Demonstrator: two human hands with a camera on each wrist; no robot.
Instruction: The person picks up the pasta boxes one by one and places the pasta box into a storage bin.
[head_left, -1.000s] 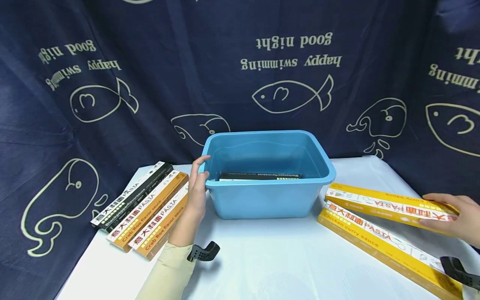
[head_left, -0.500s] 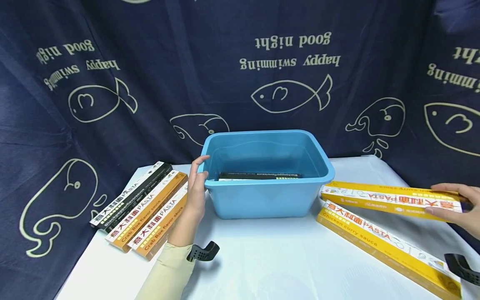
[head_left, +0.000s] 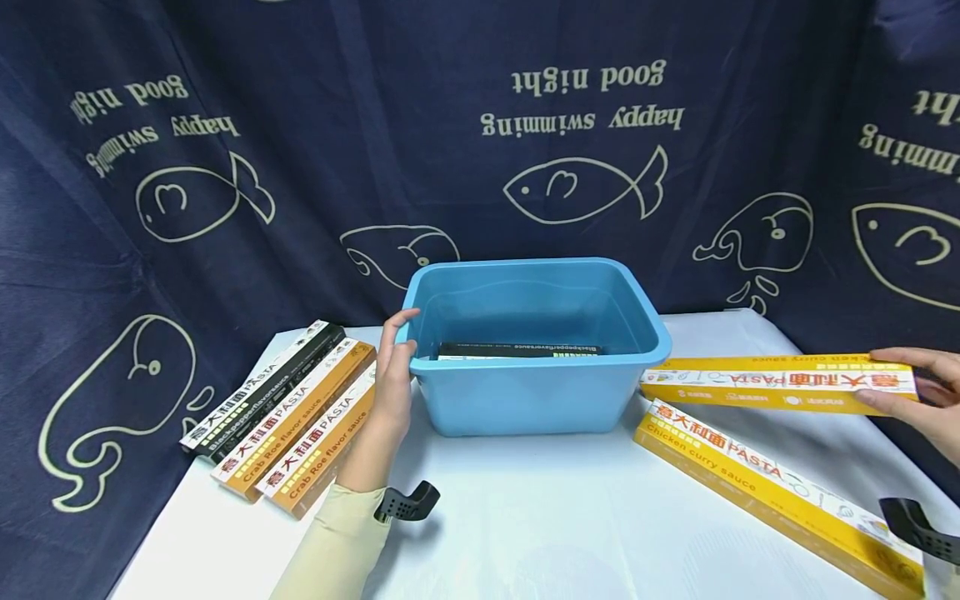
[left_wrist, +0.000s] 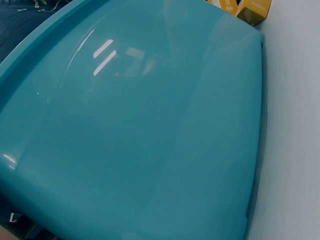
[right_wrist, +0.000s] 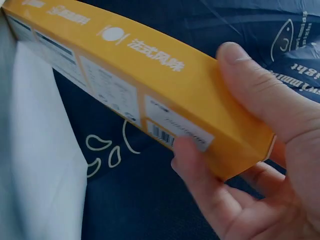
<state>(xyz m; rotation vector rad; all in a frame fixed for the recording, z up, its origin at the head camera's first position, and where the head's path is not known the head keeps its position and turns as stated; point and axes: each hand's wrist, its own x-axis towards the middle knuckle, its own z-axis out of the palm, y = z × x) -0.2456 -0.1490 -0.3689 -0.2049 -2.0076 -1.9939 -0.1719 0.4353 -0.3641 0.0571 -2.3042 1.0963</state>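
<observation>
My left hand (head_left: pixel 393 379) grips the left rim of a blue plastic bin (head_left: pixel 525 396), thumb and fingers over its edge. A black pasta box (head_left: pixel 517 350) lies inside, partly hidden by the front wall. At the right, my right hand (head_left: pixel 918 396) pinches the right end of a yellow pasta box (head_left: pixel 780 383). In the right wrist view, the thumb lies on one side of that pasta box (right_wrist: pixel 150 65) and fingers touch other faces. The far end of this box is close to the bin's right side. Below it, a second yellow pasta box (head_left: pixel 772 496) lies slantwise on the table.
On the left of the table lie a black-and-white pasta box (head_left: pixel 262 396) and two orange crab roe pasta boxes (head_left: pixel 296 421), side by side. The white table (head_left: pixel 540 517) extends in front of the bin. A dark blue curtain (head_left: pixel 420 167) hangs behind and at the sides.
My right hand has raised the upper yellow pasta box slightly and levelled it, apart from the lower one. The left hand stays on the bin's rim.
</observation>
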